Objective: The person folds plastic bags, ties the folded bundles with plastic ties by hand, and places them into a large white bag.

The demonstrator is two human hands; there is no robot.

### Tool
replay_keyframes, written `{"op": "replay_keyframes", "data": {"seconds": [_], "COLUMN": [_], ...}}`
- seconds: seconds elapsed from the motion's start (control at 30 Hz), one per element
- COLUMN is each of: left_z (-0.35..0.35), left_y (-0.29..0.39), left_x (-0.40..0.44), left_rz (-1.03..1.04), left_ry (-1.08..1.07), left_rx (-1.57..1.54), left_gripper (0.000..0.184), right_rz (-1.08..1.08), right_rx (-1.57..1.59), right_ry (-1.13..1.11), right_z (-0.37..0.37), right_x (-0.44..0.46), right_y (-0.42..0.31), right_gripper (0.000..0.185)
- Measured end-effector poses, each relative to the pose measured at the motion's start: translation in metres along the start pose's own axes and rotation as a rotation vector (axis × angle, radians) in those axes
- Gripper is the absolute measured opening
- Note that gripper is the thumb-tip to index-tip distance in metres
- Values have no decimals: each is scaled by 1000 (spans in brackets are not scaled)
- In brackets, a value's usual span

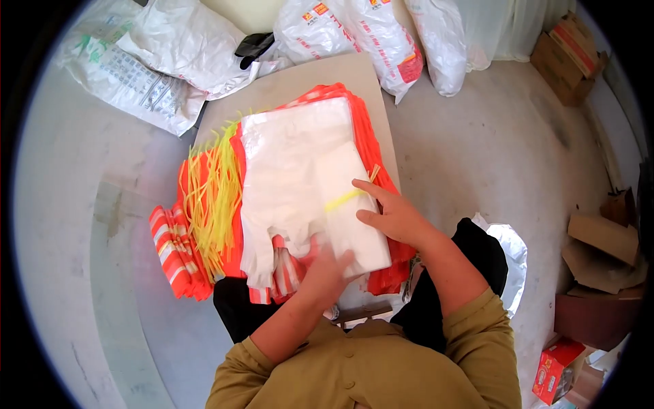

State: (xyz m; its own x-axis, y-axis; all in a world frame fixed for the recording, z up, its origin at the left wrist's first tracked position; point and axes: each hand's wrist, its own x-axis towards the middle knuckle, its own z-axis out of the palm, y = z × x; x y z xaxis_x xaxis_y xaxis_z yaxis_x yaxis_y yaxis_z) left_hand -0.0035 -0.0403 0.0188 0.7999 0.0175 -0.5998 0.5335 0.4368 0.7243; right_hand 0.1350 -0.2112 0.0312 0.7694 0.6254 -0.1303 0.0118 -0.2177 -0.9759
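Note:
White plastic vest bags (286, 163) lie flat on a stack of orange-red bags (368, 129), their cut handles pointing toward me. Along the right side the white plastic is folded over into a narrow bundle (361, 235), crossed by a yellow strip (344, 200). My right hand (395, 213) rests at the fold's right edge near that strip, thumb and forefinger spread apart. Near the lower end of the fold is my left hand (327, 273), its fingers blurred by motion; whether they grip the plastic cannot be made out.
Loose yellow strips (212, 198) hang over the stack's left side, beside folded red-striped bags (178, 252). Under everything is a beige board (272, 87). Large white sacks (184, 48) stand behind it. Cardboard boxes (603, 242) and a red box (555, 371) are at the right.

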Motion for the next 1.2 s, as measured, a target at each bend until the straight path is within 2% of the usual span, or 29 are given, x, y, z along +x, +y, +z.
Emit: {"op": "replay_keyframes", "data": {"seconds": [0.17, 0.37, 0.47, 0.57, 0.67, 0.77, 0.87, 0.9, 0.93, 1.0, 1.07, 1.1, 1.2], "left_z": [4, 4, 1, 4, 5, 9, -9, -17, -34, -70, -84, -113, -192], "left_y": [12, 1, -4, 1, 9, 7, -20, -27, -41, -67, -54, -73, -124], "left_x": [-3, -3, -1, -8, -15, -24, -26, -25, -22, -20, -38, -31, -15], "left_rz": [6, 33, 26, 56, -5, -142, -193, -150, -146, -147, -243, -280, -338], "left_ry": [23, -51, -111, -52, -102, -201, -400, -489, -507, -551, -460, -419, -332], "left_rx": [-90, -25, -76, -89, -76, 163, 437, 635, 644, 662, 809, 642, 304], "left_gripper": [44, 44, 56, 44, 44, 38, 31, 27, 28, 29, 31, 32, 32], "right_rz": [71, -85, -24, -42, -2, -61, -191, -157, -120, -277, -372, -344, -343], "right_rx": [249, 276, 237, 242, 318, 174, 71, 273, 476, 496, 536, 648, 425], "right_ry": [-126, -10, -49, -123, -100, 2, 264, 313, 361, 560, 689, 665, 810], "right_z": [2, 17, 13, 17, 20, 7, -19, -30, -41, -65, -90, -106, -144], "right_x": [-9, -1, -8, -3, -3, -5, -11, -18, -29, -58, -94, -116, -184], "right_y": [2, 34, 11, 26, 28, 15, 5, -5, -18, -38, -45, -42, 20], "right_gripper": [66, 64, 67, 68, 67, 67, 69, 68, 68, 69, 72, 72, 70]}}
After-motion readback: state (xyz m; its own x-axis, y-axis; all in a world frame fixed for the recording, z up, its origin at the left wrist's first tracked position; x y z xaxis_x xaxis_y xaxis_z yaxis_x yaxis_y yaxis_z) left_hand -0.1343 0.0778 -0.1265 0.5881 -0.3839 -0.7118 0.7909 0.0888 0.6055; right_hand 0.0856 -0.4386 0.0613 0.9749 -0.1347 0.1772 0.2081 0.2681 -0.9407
